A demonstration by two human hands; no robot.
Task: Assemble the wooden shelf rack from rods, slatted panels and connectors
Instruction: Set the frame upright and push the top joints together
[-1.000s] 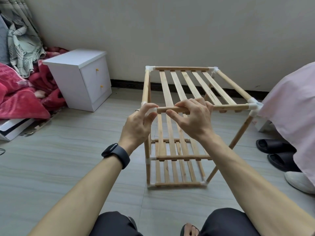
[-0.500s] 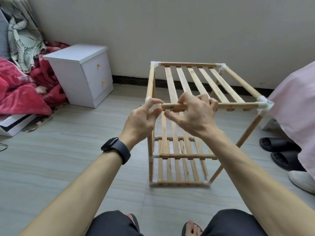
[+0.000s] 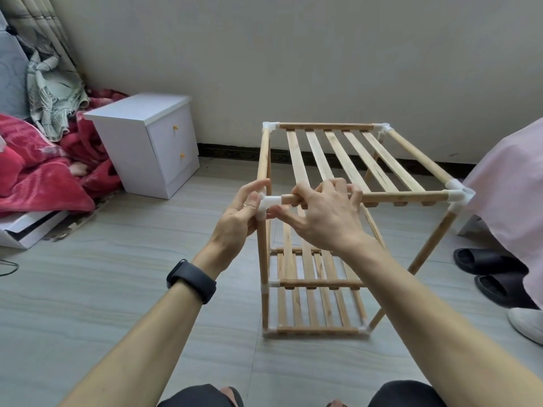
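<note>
Bottom edge of frame: dark-clad knees, both forearms reaching forward, black wristband (image 3: 191,280) on the left wrist.

Centre of frame: hands close together at the near-left top corner of the rack (image 3: 320,283). Left hand (image 3: 241,212) pinching the white connector (image 3: 269,202), fingers curled round it from the left. Right hand (image 3: 326,212) just beside it, fingers curled over the front top rod (image 3: 405,197), thumb underneath, touching or nearly touching the connector; cannot tell which. Short bare rod end showing at the connector mouth: joint judged not fully seated.

Handling, judged: light softwood, rods stiff along their length, whole frame likely to sway sideways while joints sit loose. Connectors smooth plastic, friction-fit, probably liable to split if levered. Best hold at corners and rod ends close to a joint, pushing along the rod axis; not on the thin slats of the top panel (image 3: 352,160).

Rack upright on the grey floor (image 3: 117,274), three slatted tiers, far side near the wall.

Around:
- Right edge: pink cloth (image 3: 511,195) against or just beside the near-right top corner; below it black slippers (image 3: 484,262) and a white shoe (image 3: 529,321).
- Left of centre: white cabinet (image 3: 152,142), well apart.
- Upper left: red blanket (image 3: 35,171), crumpled fabric.

Nothing between hands and joint. Pink cloth the only likely snag on a shift rightward.
</note>
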